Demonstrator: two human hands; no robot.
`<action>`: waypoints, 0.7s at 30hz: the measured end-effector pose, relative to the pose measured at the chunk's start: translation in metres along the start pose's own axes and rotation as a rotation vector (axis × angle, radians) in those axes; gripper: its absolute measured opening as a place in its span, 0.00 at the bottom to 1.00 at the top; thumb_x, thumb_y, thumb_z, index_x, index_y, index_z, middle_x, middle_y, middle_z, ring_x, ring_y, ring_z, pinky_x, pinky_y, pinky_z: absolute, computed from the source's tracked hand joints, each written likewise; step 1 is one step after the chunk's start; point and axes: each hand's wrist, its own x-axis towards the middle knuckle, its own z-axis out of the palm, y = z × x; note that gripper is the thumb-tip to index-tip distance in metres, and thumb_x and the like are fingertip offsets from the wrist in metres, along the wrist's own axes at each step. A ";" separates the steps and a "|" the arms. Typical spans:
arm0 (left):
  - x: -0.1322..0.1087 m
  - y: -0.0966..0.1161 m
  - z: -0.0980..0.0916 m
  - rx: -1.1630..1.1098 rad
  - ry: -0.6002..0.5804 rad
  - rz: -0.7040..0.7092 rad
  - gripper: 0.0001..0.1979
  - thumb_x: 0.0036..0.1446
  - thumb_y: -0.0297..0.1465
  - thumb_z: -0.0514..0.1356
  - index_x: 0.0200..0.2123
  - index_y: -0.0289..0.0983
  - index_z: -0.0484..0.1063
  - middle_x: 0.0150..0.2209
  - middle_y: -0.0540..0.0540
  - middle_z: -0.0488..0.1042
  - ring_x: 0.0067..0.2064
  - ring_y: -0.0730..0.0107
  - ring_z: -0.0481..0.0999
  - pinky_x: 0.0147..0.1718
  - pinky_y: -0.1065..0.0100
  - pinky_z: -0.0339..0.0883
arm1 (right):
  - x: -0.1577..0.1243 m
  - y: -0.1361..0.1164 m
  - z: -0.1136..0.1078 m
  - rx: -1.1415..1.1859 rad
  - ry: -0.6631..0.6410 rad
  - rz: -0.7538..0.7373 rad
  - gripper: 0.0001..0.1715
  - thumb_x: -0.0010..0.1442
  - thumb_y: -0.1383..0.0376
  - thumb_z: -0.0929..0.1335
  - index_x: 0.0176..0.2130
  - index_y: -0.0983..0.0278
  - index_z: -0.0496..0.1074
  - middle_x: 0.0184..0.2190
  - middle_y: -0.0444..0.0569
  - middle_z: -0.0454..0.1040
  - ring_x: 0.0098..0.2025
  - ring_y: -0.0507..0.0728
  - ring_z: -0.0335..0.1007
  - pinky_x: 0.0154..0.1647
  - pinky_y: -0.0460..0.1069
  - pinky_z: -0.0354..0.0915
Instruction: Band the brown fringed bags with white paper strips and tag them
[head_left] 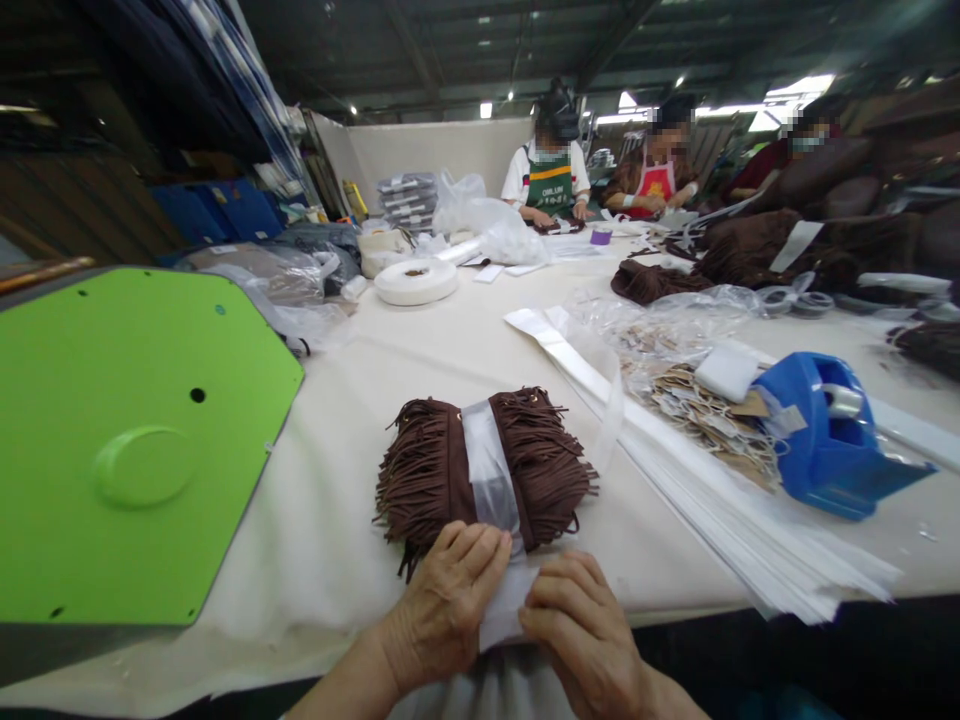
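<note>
Head view: dark-brown fringed fabric bundle (456,470) lies just beyond your left grip (450,605)

Your bundle rests on the cream, cloth-covered counter (330,500), straight ahead of you. Its long axis seems to run left to right. A thin, translucent white strip (491,465) crosses its middle from the far edge to the near one, slanting a little rightward as it comes toward you. So the strip runs across that long axis, and its pale near end drops between your two hands at the counter's front edge.

Your left grip is the nearer one: its fingers lie close together at the bundle's near edge, with their tips on the strip. The thumb is hidden, so you can't tell whether that grip clamps the strip or only presses it down. Your right grip (581,625) sits to the right and short of the bundle, its bent fingers grasping the strip's near end by the right edge.

Judging by this layout, the line of the strip matters most to you: a pull along it would run toward your body, across the bundle's long axis, with your left grip between the bundle and your right.
</note>
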 end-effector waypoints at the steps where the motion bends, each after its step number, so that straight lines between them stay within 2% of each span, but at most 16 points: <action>1: -0.001 0.000 -0.002 -0.054 -0.011 -0.027 0.20 0.58 0.31 0.47 0.50 0.26 0.65 0.43 0.35 0.71 0.45 0.58 0.68 0.44 0.57 0.61 | 0.007 0.003 -0.001 -0.001 0.004 0.001 0.12 0.63 0.72 0.59 0.32 0.68 0.68 0.28 0.49 0.71 0.35 0.54 0.64 0.40 0.52 0.58; 3: -0.002 0.002 -0.001 -0.140 0.035 -0.105 0.19 0.59 0.30 0.49 0.52 0.29 0.63 0.44 0.38 0.72 0.45 0.61 0.69 0.44 0.59 0.62 | 0.022 0.012 0.000 0.007 0.007 0.004 0.12 0.63 0.72 0.59 0.31 0.67 0.68 0.29 0.48 0.71 0.36 0.54 0.63 0.40 0.52 0.58; 6: -0.004 0.004 0.009 -0.167 0.245 -0.310 0.19 0.61 0.27 0.49 0.55 0.31 0.57 0.40 0.40 0.74 0.41 0.67 0.72 0.41 0.64 0.65 | 0.039 0.029 0.005 0.025 -0.007 0.037 0.10 0.62 0.72 0.61 0.31 0.66 0.68 0.29 0.47 0.71 0.36 0.53 0.63 0.38 0.50 0.58; 8: -0.004 0.005 0.019 -0.139 0.374 -0.442 0.20 0.61 0.27 0.50 0.56 0.30 0.56 0.39 0.40 0.73 0.40 0.68 0.72 0.39 0.67 0.68 | 0.045 0.040 0.012 0.016 -0.032 0.101 0.08 0.61 0.71 0.63 0.30 0.65 0.68 0.29 0.47 0.70 0.35 0.53 0.64 0.37 0.50 0.58; 12: -0.004 0.008 0.031 -0.196 0.464 -0.586 0.23 0.61 0.27 0.51 0.58 0.30 0.52 0.41 0.39 0.72 0.37 0.71 0.74 0.37 0.70 0.70 | 0.042 0.052 0.027 -0.057 -0.083 0.246 0.08 0.60 0.70 0.65 0.28 0.65 0.67 0.29 0.48 0.70 0.33 0.54 0.63 0.33 0.49 0.60; 14: -0.004 0.009 0.032 -0.163 0.471 -0.584 0.22 0.60 0.27 0.52 0.57 0.30 0.54 0.44 0.38 0.70 0.40 0.70 0.73 0.39 0.69 0.70 | 0.039 0.053 0.031 -0.090 -0.089 0.286 0.09 0.59 0.71 0.64 0.27 0.65 0.66 0.29 0.49 0.69 0.33 0.54 0.63 0.32 0.49 0.60; 16: -0.004 0.010 0.031 -0.049 0.457 -0.514 0.17 0.59 0.24 0.53 0.52 0.30 0.62 0.46 0.36 0.68 0.46 0.65 0.71 0.42 0.67 0.69 | 0.037 0.052 0.034 -0.101 -0.086 0.301 0.10 0.59 0.72 0.64 0.26 0.65 0.66 0.28 0.49 0.69 0.32 0.54 0.62 0.31 0.48 0.61; 18: -0.005 0.009 0.030 0.053 0.425 -0.379 0.13 0.59 0.22 0.50 0.45 0.31 0.69 0.45 0.36 0.69 0.49 0.62 0.68 0.44 0.63 0.66 | 0.038 0.050 0.035 -0.099 -0.076 0.306 0.11 0.59 0.73 0.63 0.26 0.64 0.65 0.27 0.48 0.68 0.32 0.54 0.62 0.31 0.48 0.61; 21: -0.005 0.007 0.032 0.100 0.370 -0.159 0.17 0.60 0.21 0.44 0.40 0.29 0.72 0.39 0.39 0.74 0.47 0.62 0.69 0.46 0.61 0.61 | 0.039 0.049 0.034 -0.090 -0.066 0.310 0.11 0.59 0.74 0.62 0.26 0.64 0.65 0.27 0.48 0.68 0.32 0.54 0.61 0.30 0.48 0.62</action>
